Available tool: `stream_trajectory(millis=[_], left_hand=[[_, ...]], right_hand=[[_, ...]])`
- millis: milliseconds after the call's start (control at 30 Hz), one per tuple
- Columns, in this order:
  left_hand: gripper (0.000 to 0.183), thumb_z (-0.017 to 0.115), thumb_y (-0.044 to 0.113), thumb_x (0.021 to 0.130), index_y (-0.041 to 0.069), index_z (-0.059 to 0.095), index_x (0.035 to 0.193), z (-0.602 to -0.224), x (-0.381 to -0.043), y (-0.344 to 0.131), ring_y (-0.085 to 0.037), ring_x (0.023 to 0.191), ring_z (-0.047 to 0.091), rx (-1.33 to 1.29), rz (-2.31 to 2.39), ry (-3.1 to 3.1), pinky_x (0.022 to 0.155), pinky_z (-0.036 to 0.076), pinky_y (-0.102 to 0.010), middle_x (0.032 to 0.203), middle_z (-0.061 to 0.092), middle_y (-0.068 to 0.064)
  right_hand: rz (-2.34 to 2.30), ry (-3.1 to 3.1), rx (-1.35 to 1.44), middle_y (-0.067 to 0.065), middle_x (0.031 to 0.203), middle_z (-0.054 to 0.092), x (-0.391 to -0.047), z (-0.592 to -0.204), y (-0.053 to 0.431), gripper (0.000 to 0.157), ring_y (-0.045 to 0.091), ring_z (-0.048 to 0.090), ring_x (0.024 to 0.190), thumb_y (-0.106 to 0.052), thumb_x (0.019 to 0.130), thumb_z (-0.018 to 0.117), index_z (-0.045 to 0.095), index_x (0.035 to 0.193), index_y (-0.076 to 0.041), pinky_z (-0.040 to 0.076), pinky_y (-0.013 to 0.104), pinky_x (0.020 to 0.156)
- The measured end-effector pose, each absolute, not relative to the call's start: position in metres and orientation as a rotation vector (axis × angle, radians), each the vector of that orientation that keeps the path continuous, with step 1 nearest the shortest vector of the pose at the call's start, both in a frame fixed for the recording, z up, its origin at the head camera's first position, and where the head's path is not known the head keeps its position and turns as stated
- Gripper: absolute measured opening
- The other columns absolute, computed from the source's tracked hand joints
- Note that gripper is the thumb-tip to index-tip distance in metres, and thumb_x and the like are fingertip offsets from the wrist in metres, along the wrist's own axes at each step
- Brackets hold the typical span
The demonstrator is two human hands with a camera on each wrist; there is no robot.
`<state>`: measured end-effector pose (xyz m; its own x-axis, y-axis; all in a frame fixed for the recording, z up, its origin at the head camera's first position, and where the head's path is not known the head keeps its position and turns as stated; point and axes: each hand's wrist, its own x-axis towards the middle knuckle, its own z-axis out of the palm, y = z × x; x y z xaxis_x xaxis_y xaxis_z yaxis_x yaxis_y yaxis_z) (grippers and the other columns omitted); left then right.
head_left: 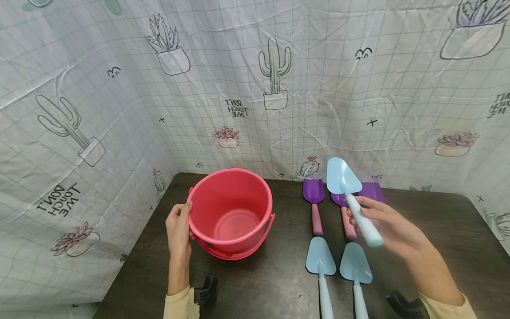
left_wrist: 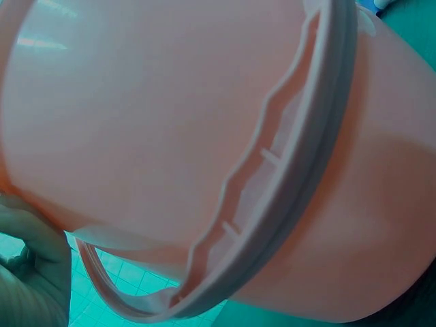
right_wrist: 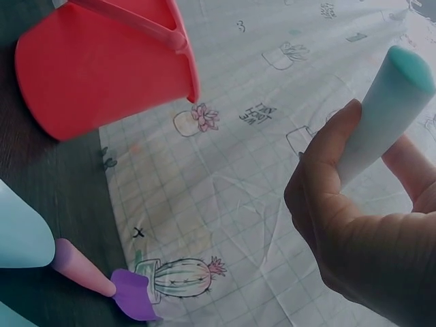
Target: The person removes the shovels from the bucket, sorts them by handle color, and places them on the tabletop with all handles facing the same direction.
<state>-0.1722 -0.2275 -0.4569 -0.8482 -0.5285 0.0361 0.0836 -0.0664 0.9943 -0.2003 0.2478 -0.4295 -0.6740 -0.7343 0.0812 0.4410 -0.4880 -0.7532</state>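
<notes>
A red bucket (head_left: 235,208) stands on the dark table, its handle hanging down at the front. My left hand (head_left: 179,228) grips its rim on the left side, thumb near the edge; in the left wrist view the bucket wall (left_wrist: 150,136) fills most of the picture. To the right, my right hand (head_left: 392,226) holds a light blue toy shovel (head_left: 364,219) by its handle, raised above the table with the blade tipped up and away. The green-tipped handle end (right_wrist: 412,71) shows in the right wrist view.
Two light blue shovels (head_left: 321,257) (head_left: 356,263) lie at the front, handles toward me. Behind them lie purple shovels with pink handles, one at left (head_left: 313,191), others partly hidden by the raised shovel and my hand. A patterned curtain (head_left: 255,88) hangs behind the table.
</notes>
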Motion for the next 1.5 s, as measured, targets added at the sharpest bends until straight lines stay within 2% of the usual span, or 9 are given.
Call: stream_trajectory(millis=[600, 767, 967, 1267, 1500], left_hand=[[0.026, 0.058, 0.023, 0.105, -0.002, 0.055, 0.097, -0.457, -0.172, -0.229, -0.006, 0.037, 0.044, 0.473, -1.978, -1.804, 0.038, 0.036, -0.016, 0.057, 0.051, -0.005], [0.028, 0.059, 0.02, 0.104, -0.006, 0.053, 0.095, -0.456, -0.172, -0.228, -0.005, 0.035, 0.042, 0.431, -2.004, -1.752, 0.035, 0.034, -0.016, 0.054, 0.05, -0.006], [0.028, 0.059, 0.02, 0.104, -0.006, 0.053, 0.096, -0.456, -0.172, -0.228, -0.005, 0.035, 0.042, 0.441, -1.99, -1.765, 0.036, 0.034, -0.015, 0.055, 0.05, -0.005], [0.027, 0.058, 0.02, 0.104, -0.005, 0.054, 0.096, -0.457, -0.172, -0.227, -0.004, 0.036, 0.042, 0.446, -1.992, -1.768, 0.037, 0.034, -0.015, 0.054, 0.048, -0.003], [0.028, 0.058, 0.02, 0.104, -0.007, 0.054, 0.099, -0.458, -0.172, -0.227, -0.004, 0.037, 0.042, 0.449, -1.983, -1.782, 0.037, 0.034, -0.015, 0.055, 0.049, -0.004]], right_hand=[[-2.162, 1.073, -0.398, 0.008, 0.122, 0.065, -0.197, -0.44, 0.263, 0.041, 0.02, 0.064, 0.11, -0.003, 0.111, 0.03, 0.061, 0.134, -0.013, 0.055, 0.036, 0.094], [-2.151, 1.084, -0.436, 0.008, 0.122, 0.066, -0.197, -0.442, 0.267, 0.043, 0.02, 0.065, 0.109, -0.004, 0.111, 0.028, 0.061, 0.137, -0.012, 0.055, 0.036, 0.094], [-2.167, 1.055, -0.481, 0.008, 0.122, 0.067, -0.197, -0.445, 0.273, 0.045, 0.019, 0.066, 0.107, -0.002, 0.11, 0.026, 0.061, 0.137, -0.01, 0.055, 0.034, 0.094], [-2.176, 1.062, -0.493, 0.007, 0.127, 0.066, -0.192, -0.457, 0.284, 0.046, 0.018, 0.064, 0.114, 0.0, 0.11, 0.024, 0.061, 0.137, -0.007, 0.051, 0.032, 0.1], [-2.181, 1.07, -0.486, 0.008, 0.127, 0.066, -0.186, -0.463, 0.295, 0.049, 0.019, 0.064, 0.115, 0.001, 0.11, 0.022, 0.062, 0.138, -0.008, 0.052, 0.033, 0.1]])
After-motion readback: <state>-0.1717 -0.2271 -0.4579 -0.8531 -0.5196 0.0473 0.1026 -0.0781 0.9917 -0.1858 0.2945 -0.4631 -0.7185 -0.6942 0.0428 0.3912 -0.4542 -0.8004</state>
